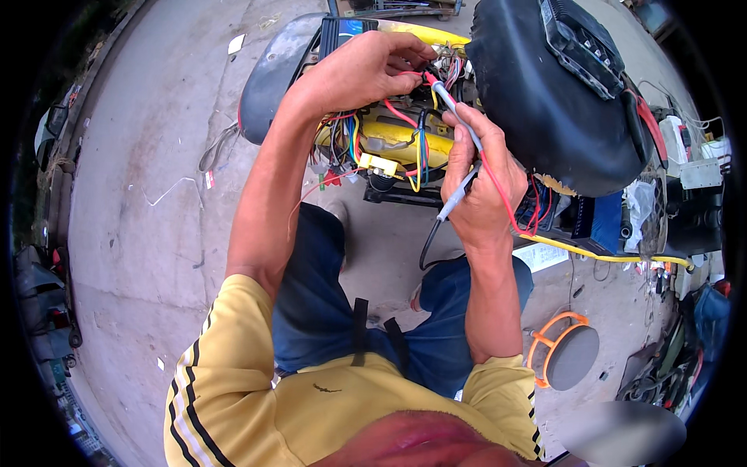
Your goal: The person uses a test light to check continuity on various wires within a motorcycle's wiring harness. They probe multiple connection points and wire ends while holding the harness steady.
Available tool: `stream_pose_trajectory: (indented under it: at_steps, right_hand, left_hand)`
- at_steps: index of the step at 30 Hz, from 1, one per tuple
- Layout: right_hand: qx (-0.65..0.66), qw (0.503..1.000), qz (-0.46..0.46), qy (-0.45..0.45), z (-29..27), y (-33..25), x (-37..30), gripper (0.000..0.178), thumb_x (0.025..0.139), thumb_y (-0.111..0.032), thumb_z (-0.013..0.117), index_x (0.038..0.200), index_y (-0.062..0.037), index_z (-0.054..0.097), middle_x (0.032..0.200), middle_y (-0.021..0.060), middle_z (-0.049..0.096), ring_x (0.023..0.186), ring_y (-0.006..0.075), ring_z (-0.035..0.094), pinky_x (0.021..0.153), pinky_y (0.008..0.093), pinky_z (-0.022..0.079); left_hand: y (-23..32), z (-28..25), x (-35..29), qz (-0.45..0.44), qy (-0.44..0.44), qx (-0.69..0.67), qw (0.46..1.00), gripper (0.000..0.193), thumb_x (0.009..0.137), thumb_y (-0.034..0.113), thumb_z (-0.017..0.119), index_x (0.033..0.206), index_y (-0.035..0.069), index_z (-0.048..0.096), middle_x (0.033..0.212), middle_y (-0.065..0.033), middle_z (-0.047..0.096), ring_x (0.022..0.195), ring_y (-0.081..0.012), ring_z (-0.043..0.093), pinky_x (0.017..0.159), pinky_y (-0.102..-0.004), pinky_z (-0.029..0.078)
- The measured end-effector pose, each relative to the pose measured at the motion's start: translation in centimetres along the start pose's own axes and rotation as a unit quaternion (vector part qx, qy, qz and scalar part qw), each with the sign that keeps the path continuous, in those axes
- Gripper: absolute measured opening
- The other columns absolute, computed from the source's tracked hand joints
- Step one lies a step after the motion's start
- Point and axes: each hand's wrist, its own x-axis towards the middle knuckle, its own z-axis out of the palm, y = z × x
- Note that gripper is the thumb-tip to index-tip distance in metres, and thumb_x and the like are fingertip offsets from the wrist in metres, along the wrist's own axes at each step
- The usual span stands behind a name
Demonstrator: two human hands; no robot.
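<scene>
An opened-up scooter with yellow body panels (pixel 405 136) lies before me, its wiring exposed. My left hand (pixel 372 71) reaches over it with fingers and thumb curled closed on a red wire (pixel 398 111) at the wire bundle; the fingertips are partly hidden. My right hand (pixel 489 175) grips two grey test probes. The upper test probe (pixel 444 95), with a red lead, points at the wires by my left fingertips. The lower test probe (pixel 456 199) has a black lead and slants down below my palm. A yellow connector (pixel 379 165) hangs among coloured wires beneath my left hand.
A black scooter seat (pixel 537 101) stands at the right, with a black box (pixel 582 48) on it. An orange-framed round stool (pixel 572 356) is at lower right. Tools and bags (pixel 677 358) crowd the right edge. Concrete floor (pixel 144 194) spreads left.
</scene>
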Motion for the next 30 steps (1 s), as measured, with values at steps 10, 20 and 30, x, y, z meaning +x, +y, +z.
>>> stream_pose_trajectory:
  at_steps: [10,20,30]
  right_hand:
    - [0.005,0.998,0.054,-0.025,-0.66,-0.50,-0.18,0.022,0.103,0.002,0.060,0.124,0.0017,0.067,0.104,0.0146,0.080,0.093,0.0192,0.078,0.082,0.0304,0.059]
    - [-0.017,0.999,0.047,-0.012,-0.37,-0.22,-0.62,0.025,0.103,0.003,0.059,0.127,0.0015,0.066,0.108,0.0156,0.079,0.098,0.0201,0.077,0.086,0.0316,0.059]
    - [-0.043,0.999,0.017,0.018,0.21,-0.10,-0.93,0.026,0.102,0.003,0.061,0.127,0.0028,0.067,0.109,0.0195,0.078,0.099,0.0252,0.079,0.084,0.0341,0.061]
  left_hand:
    - [-0.19,0.10,0.02,0.013,0.019,0.019,1.000,0.039,0.095,0.001,0.068,0.133,-0.007,0.063,0.110,-0.0104,0.073,0.103,-0.0149,0.069,0.094,-0.0301,0.057]
    - [0.09,0.12,-0.12,0.025,0.038,0.023,0.999,0.041,0.091,0.001,0.071,0.131,-0.007,0.064,0.108,-0.0105,0.074,0.101,-0.0147,0.069,0.093,-0.0298,0.057]
    - [0.01,0.32,0.03,0.027,0.040,0.022,0.999,0.041,0.091,0.001,0.073,0.131,-0.005,0.065,0.107,-0.0091,0.073,0.100,-0.0140,0.068,0.094,-0.0290,0.057]
